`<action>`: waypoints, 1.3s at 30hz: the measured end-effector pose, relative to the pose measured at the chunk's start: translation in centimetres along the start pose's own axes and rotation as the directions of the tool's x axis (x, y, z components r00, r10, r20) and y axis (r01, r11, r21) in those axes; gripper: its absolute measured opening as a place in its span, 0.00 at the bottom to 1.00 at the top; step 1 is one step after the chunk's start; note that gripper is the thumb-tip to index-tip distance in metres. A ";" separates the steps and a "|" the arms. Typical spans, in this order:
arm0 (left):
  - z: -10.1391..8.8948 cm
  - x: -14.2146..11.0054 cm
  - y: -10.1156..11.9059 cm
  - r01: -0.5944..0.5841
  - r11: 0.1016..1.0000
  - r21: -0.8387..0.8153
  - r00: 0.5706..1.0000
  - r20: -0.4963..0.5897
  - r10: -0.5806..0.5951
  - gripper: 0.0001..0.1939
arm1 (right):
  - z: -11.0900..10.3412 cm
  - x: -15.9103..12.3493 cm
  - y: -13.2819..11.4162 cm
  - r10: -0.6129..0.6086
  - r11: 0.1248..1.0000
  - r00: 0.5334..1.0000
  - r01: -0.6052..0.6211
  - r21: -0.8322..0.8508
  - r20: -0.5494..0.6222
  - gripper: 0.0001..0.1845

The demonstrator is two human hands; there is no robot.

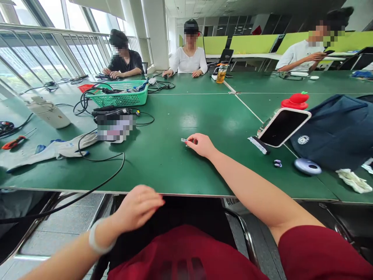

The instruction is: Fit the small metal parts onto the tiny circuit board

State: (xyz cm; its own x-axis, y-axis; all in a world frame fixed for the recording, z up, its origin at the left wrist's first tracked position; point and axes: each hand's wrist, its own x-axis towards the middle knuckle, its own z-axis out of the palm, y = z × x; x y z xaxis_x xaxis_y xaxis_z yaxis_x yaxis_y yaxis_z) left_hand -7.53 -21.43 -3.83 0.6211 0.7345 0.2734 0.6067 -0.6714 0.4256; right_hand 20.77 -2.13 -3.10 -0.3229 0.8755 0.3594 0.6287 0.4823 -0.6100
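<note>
Out on the green table (171,163), my right hand (201,146) has its fingers closed around a small silvery object (183,140). Its pale end pokes out to the left of the fingertips; its kind is too small to make out. My left hand (140,206), with a white band on the wrist, hovers at the table's front edge. Its fingers are bent and pressed together, slightly blurred, and I see nothing in them. The palm is hidden from me.
Left lie a work glove (61,149), black cable (119,167), screwdriver (13,142), white bottle (48,112) and green basket (119,99). Right are a propped phone (284,127), round lilac case (307,166) and dark blue bag (335,128). Several people sit across the table.
</note>
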 end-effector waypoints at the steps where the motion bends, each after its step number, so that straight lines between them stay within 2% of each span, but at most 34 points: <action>1: 0.8 -2.7 -0.1 0.045 0.999 0.028 0.999 -0.012 -0.044 0.18 | 0.0 0.0 0.0 0.001 1.000 1.000 -0.001 -0.001 0.003 0.11; 2: 1.5 -5.1 -0.4 0.135 0.988 0.069 0.990 -0.057 -0.131 0.18 | 0.1 0.0 0.0 0.003 1.000 1.000 -0.003 -0.002 0.004 0.11; 3: 2.1 -7.2 -1.1 0.258 0.960 0.113 0.962 -0.123 -0.244 0.17 | 0.1 0.1 0.0 0.004 1.000 1.000 -0.004 0.001 0.006 0.11; 4: 2.6 -8.9 -1.9 0.392 0.906 0.157 0.911 -0.200 -0.360 0.16 | 0.1 0.1 0.0 0.005 1.000 1.000 -0.005 0.005 0.008 0.11; 5: 3.0 -10.2 -2.8 0.517 0.835 0.188 0.843 -0.282 -0.458 0.17 | 0.1 0.1 -0.1 0.005 1.000 1.000 -0.005 0.008 0.011 0.11; 7: 3.5 -11.9 -4.8 0.733 0.653 0.189 0.664 -0.408 -0.627 0.24 | 0.1 0.2 -0.1 0.005 1.000 1.000 -0.006 0.013 0.013 0.11; 9: 3.9 -12.8 -6.5 0.867 0.485 0.115 0.489 -0.386 -0.782 0.33 | 0.0 0.2 -0.2 0.014 1.000 1.000 -0.015 0.018 0.020 0.11; 11: 4.4 -13.0 -7.7 0.949 0.315 0.024 0.309 -0.275 -0.910 0.39 | -0.1 0.1 -0.3 0.033 0.999 0.999 -0.034 0.026 0.033 0.11; 12: 4.6 -13.0 -8.1 0.966 0.257 0.008 0.254 -0.192 -0.948 0.39 | -0.2 0.0 -0.3 0.043 0.999 0.998 -0.044 0.030 0.041 0.12; 13: 4.8 -13.0 -8.4 0.976 0.219 0.017 0.220 -0.106 -0.970 0.39 | -0.2 0.0 -0.4 0.050 0.998 0.998 -0.052 0.035 0.048 0.12; 14: 5.0 -12.8 -8.5 0.979 0.199 0.046 0.200 -0.028 -0.979 0.38 | -0.3 0.0 -0.5 0.055 0.998 0.997 -0.057 0.039 0.055 0.12; 16: 5.1 -12.4 -8.7 0.970 0.205 0.129 0.195 0.085 -0.977 0.34 | -0.3 0.0 -0.5 0.057 0.997 0.996 -0.060 0.045 0.066 0.12; 19: 5.0 -11.7 -9.0 0.955 0.212 0.210 0.181 0.159 -0.971 0.28 | -0.3 0.0 -0.4 0.053 0.997 0.996 -0.057 0.048 0.076 0.12; 22: 5.1 -11.6 -9.6 0.953 0.210 0.216 0.158 0.237 -0.959 0.24 | -0.2 0.1 -0.3 0.043 0.998 0.995 -0.047 0.045 0.086 0.12; 27: 5.6 -12.3 -10.0 0.936 0.223 0.274 0.186 0.154 -0.970 0.23 | -0.1 0.2 -0.3 0.036 0.998 0.995 -0.041 0.050 0.096 0.12; 31: 5.5 -13.5 -8.5 0.935 0.242 0.259 0.201 0.177 -0.964 0.20 | -0.1 0.2 -0.4 0.049 0.997 0.993 -0.055 0.051 0.103 0.12; 36: 5.8 -15.1 -6.5 0.954 0.188 0.235 0.151 0.166 -0.974 0.21 | -0.3 0.2 -0.5 0.062 0.996 0.992 -0.068 0.053 0.106 0.12; 39: 6.2 -15.8 -6.2 0.948 0.183 0.258 0.146 0.157 -0.977 0.23 | -0.3 0.2 -0.4 0.065 0.997 0.993 -0.070 0.045 0.103 0.13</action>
State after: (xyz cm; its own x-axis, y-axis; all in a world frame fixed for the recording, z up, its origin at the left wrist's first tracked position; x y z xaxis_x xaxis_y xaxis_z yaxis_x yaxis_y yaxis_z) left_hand -18.01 -29.45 -16.09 -0.4240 0.7476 -0.5112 0.8285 0.5481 0.1144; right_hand 20.65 -2.15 -2.56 -0.3524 0.9034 0.2445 0.6171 0.4207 -0.6650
